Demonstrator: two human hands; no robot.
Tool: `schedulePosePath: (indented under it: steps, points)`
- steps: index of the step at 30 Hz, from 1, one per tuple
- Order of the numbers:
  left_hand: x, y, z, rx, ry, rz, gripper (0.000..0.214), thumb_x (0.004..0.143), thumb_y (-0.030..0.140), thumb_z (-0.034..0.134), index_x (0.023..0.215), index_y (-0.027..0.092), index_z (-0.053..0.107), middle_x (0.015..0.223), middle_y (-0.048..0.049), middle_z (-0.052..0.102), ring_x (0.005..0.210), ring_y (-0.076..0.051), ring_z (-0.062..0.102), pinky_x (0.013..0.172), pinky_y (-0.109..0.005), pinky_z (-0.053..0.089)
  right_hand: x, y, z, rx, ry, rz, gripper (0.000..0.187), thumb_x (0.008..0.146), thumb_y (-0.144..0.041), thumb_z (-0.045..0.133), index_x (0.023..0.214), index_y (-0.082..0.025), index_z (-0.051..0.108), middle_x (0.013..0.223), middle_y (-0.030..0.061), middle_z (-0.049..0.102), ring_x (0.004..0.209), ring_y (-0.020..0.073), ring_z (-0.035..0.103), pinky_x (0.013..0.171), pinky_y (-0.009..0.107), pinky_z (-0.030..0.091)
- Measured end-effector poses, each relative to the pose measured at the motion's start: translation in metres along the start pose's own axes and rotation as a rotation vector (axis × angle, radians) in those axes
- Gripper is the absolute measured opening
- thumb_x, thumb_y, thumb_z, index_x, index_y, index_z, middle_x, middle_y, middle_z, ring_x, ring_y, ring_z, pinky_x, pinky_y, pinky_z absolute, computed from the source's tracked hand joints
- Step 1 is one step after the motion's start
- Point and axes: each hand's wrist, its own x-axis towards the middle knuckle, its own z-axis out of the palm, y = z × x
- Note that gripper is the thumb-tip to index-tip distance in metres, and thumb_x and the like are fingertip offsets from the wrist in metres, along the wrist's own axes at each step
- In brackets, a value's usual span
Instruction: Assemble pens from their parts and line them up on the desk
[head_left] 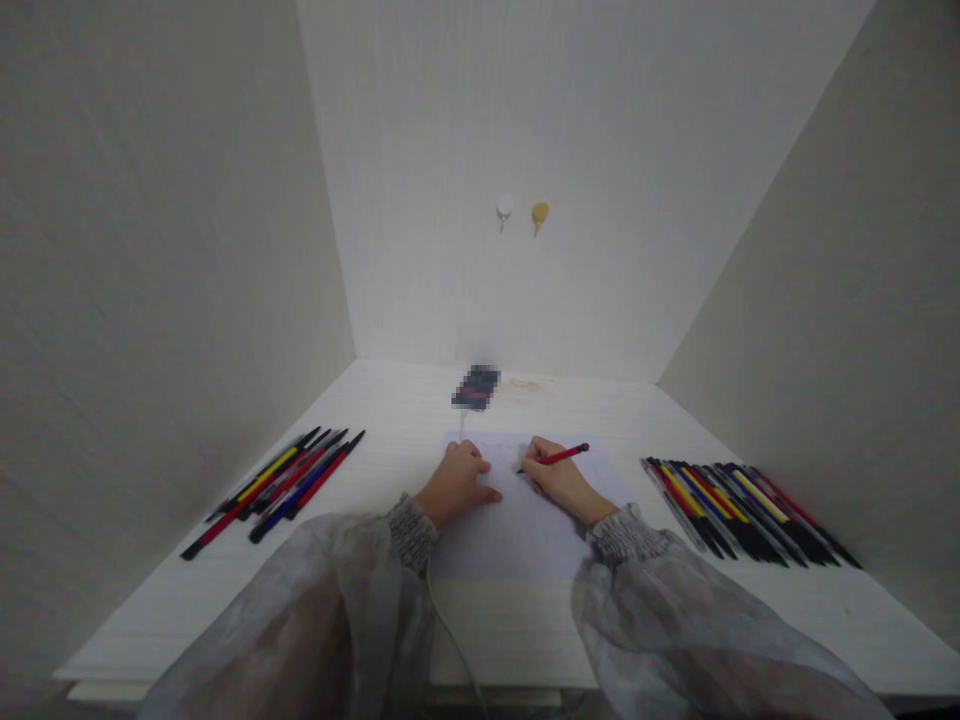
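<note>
White desk filling the lower frame; right hand pinching a red pen over paper, lower centre.
Pen's axis running shallowly lower left to upper right, tip pointing toward left hand, which is resting on the paper, thumb spread. Can't tell if tip is touching; dark object above paper showing only pixelated; sleeves running off bottom edge.

Head cam, fwd/dn (desk below)

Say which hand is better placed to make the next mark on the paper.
The right hand, I'd judge: it holds the red pen, tip down at the paper. The left hand rests on the paper without a pen, so it seems better suited to steadying.
</note>
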Motion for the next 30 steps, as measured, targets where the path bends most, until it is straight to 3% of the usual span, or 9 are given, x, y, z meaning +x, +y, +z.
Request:
schedulePosePath:
  steps: [4, 9, 13, 16, 19, 22, 24, 26, 30]
  points:
    - [0.0, 0.0, 0.0, 0.003, 0.012, 0.014, 0.045, 0.055, 0.053, 0.062, 0.082, 0.017, 0.065, 0.094, -0.0086, 0.05, 0.088, -0.023, 0.043, 0.08, -0.034, 0.034, -0.002, -0.002, -0.002, 0.022, 0.007, 0.021, 0.014, 0.059, -0.013, 0.051, 0.052, -0.019, 0.041, 0.033, -0.009, 0.038, 0.029, 0.005, 0.031, 0.031, 0.017, 0.018]
    - [-0.001, 0.001, 0.0, 0.003, 0.02, 0.027, 0.042, 0.056, 0.051, 0.062, 0.082, 0.018, 0.065, 0.094, -0.0084, 0.05, 0.088, -0.023, 0.042, 0.08, -0.035, 0.035, 0.002, 0.002, -0.015, 0.156, 0.318, -0.045, 0.019, 0.061, -0.017, 0.055, 0.048, -0.019, 0.041, 0.035, -0.0077, 0.038, 0.032, 0.0055, 0.03, 0.032, 0.019, 0.019]
    - [-0.002, 0.002, -0.002, 0.01, 0.018, 0.039, 0.039, 0.057, 0.05, 0.062, 0.079, 0.018, 0.065, 0.093, -0.0077, 0.05, 0.088, -0.023, 0.043, 0.081, -0.035, 0.034, 0.004, 0.002, -0.031, 0.241, 0.406, -0.049, 0.031, 0.07, -0.033, 0.052, 0.044, -0.018, 0.042, 0.034, -0.0064, 0.035, 0.032, 0.0063, 0.029, 0.032, 0.021, 0.02]
    - [-0.003, 0.004, -0.003, 0.011, 0.016, 0.022, 0.04, 0.057, 0.051, 0.062, 0.079, 0.018, 0.065, 0.093, -0.0077, 0.05, 0.088, -0.023, 0.043, 0.081, -0.035, 0.034, 0.002, -0.004, -0.037, 0.383, 0.36, -0.071, 0.033, 0.068, -0.035, 0.057, 0.042, -0.016, 0.047, 0.042, -0.0022, 0.045, 0.041, 0.0083, 0.041, 0.039, 0.022, 0.032]
    - [-0.002, 0.004, -0.003, 0.023, 0.015, 0.034, 0.04, 0.057, 0.051, 0.061, 0.078, 0.018, 0.065, 0.093, -0.0079, 0.051, 0.088, -0.023, 0.043, 0.08, -0.034, 0.034, -0.001, -0.013, -0.035, 0.653, 0.175, -0.04, 0.019, 0.065, -0.03, 0.062, 0.056, -0.016, 0.053, 0.061, 0.0008, 0.055, 0.054, 0.0095, 0.05, 0.048, 0.022, 0.041]
    - [-0.002, 0.003, -0.002, 0.028, 0.022, 0.034, 0.04, 0.057, 0.052, 0.061, 0.077, 0.017, 0.065, 0.093, -0.0083, 0.051, 0.087, -0.023, 0.043, 0.08, -0.034, 0.034, -0.003, -0.02, -0.034, 0.868, 0.041, 0.0, 0.015, 0.064, -0.023, 0.064, 0.075, -0.018, 0.055, 0.065, -0.0011, 0.055, 0.045, 0.0051, 0.044, 0.038, 0.017, 0.035]
    - [-0.001, 0.002, -0.001, 0.024, 0.026, 0.035, 0.041, 0.057, 0.052, 0.06, 0.078, 0.017, 0.065, 0.093, -0.0088, 0.051, 0.088, -0.023, 0.043, 0.08, -0.034, 0.034, -0.003, -0.023, -0.035, 0.968, 0.017, 0.021, 0.015, 0.065, -0.022, 0.063, 0.077, -0.018, 0.054, 0.06, -0.0035, 0.052, 0.037, 0.0026, 0.035, 0.031, 0.014, 0.026]
    - [-0.001, 0.0, 0.001, 0.022, 0.028, 0.042, 0.042, 0.057, 0.053, 0.06, 0.077, 0.016, 0.065, 0.093, -0.009, 0.051, 0.088, -0.023, 0.043, 0.08, -0.034, 0.034, -0.003, -0.024, -0.039, 1.056, 0.017, 0.054, 0.014, 0.068, -0.029, 0.059, 0.075, -0.018, 0.053, 0.055, -0.0045, 0.049, 0.035, 0.0023, 0.031, 0.03, 0.014, 0.022]
    - [0.0, -0.002, 0.002, 0.013, 0.033, 0.043, 0.043, 0.056, 0.053, 0.061, 0.077, 0.016, 0.065, 0.092, -0.0093, 0.051, 0.087, -0.023, 0.043, 0.081, -0.034, 0.035, -0.004, -0.025, -0.048, 1.16, 0.037, 0.071, 0.039, 0.069, -0.055, 0.045, 0.071, -0.017, 0.055, 0.054, -0.0019, 0.048, 0.037, 0.0054, 0.035, 0.033, 0.018, 0.028]
